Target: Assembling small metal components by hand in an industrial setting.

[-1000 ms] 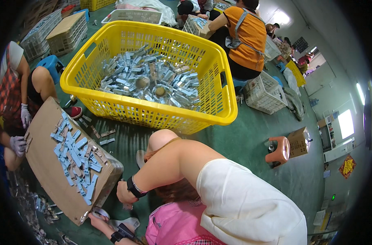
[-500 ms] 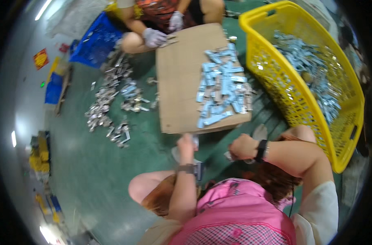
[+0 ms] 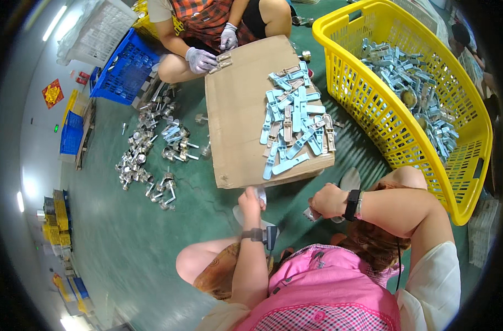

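Note:
My left hand [image 3: 251,204] is closed on a shiny, rounded metal piece [image 3: 261,194], just off the near edge of a cardboard box [image 3: 237,121]. To the right, my right hand [image 3: 326,201] is closed too, with a small silvery metal piece [image 3: 310,214] poking out from its fingers. What kind of parts these are I cannot make out. On the box's right half lies a loose heap of light-blue plastic levers [image 3: 299,107], mixed with beige levers [image 3: 287,122]. Neither hand touches the heap.
Across the box, a co-worker's gloved hand [image 3: 200,60] rests by several beige pieces [image 3: 223,62]. A yellow basket [image 3: 395,110] of blue levers stands at right. Metal parts with rods [image 3: 135,157] are strewn on the green floor at left, near a blue crate [image 3: 119,69].
The view has steadied and shifted slightly, so the box sits a little lower and further left in it. Both my hands keep nearly the same pose and hold.

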Action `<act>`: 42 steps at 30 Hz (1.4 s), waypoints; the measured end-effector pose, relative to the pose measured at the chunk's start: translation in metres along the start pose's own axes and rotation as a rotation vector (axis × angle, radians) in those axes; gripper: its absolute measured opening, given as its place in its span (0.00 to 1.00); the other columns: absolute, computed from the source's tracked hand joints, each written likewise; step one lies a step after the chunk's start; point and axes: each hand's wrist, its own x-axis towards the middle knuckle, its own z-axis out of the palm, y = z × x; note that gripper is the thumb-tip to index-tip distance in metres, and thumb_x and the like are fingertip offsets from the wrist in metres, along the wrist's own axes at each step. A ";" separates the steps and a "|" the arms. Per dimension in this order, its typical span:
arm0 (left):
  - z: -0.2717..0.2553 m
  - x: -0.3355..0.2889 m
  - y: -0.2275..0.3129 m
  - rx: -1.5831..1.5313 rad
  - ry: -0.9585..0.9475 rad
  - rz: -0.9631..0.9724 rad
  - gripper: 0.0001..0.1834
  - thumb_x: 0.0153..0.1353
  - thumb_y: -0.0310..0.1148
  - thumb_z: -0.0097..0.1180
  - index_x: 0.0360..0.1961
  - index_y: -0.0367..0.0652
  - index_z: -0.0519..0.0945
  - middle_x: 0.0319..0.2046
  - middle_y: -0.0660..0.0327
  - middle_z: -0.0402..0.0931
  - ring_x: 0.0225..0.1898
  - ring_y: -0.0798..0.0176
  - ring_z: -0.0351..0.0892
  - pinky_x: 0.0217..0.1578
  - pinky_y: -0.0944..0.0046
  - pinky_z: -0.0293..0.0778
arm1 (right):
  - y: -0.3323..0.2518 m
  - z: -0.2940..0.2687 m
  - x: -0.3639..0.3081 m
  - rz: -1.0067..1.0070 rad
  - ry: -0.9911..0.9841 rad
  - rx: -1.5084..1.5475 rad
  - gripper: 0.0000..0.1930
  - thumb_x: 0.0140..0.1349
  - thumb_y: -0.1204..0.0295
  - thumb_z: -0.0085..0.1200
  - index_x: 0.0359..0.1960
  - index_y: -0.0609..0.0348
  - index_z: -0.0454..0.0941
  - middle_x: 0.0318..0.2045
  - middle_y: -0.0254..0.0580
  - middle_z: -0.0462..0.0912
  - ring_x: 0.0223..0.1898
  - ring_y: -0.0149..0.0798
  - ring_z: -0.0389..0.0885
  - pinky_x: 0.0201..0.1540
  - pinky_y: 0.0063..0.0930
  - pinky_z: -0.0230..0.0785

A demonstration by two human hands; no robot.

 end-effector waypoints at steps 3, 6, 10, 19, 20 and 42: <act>-0.004 0.003 -0.004 -0.001 -0.010 -0.009 0.20 0.61 0.38 0.38 0.18 0.34 0.70 0.07 0.59 0.63 0.06 0.66 0.61 0.06 0.66 0.58 | 0.000 0.002 -0.001 -0.002 -0.003 0.009 0.09 0.48 0.70 0.54 0.32 0.52 0.80 0.30 0.38 0.83 0.34 0.42 0.82 0.36 0.37 0.71; -0.003 0.003 -0.006 -0.003 -0.016 -0.004 0.20 0.61 0.38 0.38 0.18 0.34 0.69 0.07 0.59 0.62 0.06 0.65 0.61 0.06 0.65 0.58 | -0.001 0.001 -0.003 -0.003 0.003 -0.004 0.09 0.48 0.70 0.54 0.32 0.52 0.80 0.30 0.38 0.83 0.34 0.42 0.82 0.35 0.37 0.71; -0.002 0.001 -0.004 -0.012 -0.009 -0.003 0.20 0.61 0.38 0.39 0.18 0.34 0.69 0.07 0.59 0.62 0.06 0.66 0.61 0.06 0.66 0.58 | -0.001 -0.001 -0.006 -0.004 0.009 -0.031 0.09 0.48 0.70 0.54 0.32 0.53 0.80 0.30 0.38 0.83 0.34 0.42 0.82 0.33 0.36 0.71; 0.001 -0.002 0.000 -0.021 -0.006 0.002 0.20 0.62 0.38 0.39 0.20 0.34 0.71 0.07 0.60 0.62 0.06 0.67 0.60 0.06 0.67 0.56 | -0.001 -0.002 -0.006 -0.001 -0.014 -0.045 0.10 0.49 0.70 0.53 0.34 0.52 0.80 0.32 0.37 0.83 0.36 0.41 0.82 0.35 0.36 0.72; 0.001 -0.002 -0.001 -0.021 -0.005 0.002 0.20 0.62 0.38 0.39 0.20 0.34 0.71 0.07 0.60 0.62 0.06 0.67 0.60 0.06 0.67 0.56 | -0.001 -0.002 -0.006 -0.001 -0.013 -0.046 0.10 0.49 0.70 0.53 0.34 0.52 0.80 0.32 0.37 0.83 0.36 0.41 0.82 0.35 0.36 0.72; 0.000 -0.001 -0.001 -0.025 -0.003 -0.004 0.20 0.61 0.38 0.39 0.18 0.35 0.69 0.08 0.59 0.62 0.06 0.66 0.61 0.06 0.66 0.57 | 0.000 0.001 -0.005 0.022 0.000 -0.004 0.10 0.47 0.70 0.54 0.33 0.52 0.80 0.31 0.38 0.83 0.35 0.42 0.82 0.34 0.37 0.72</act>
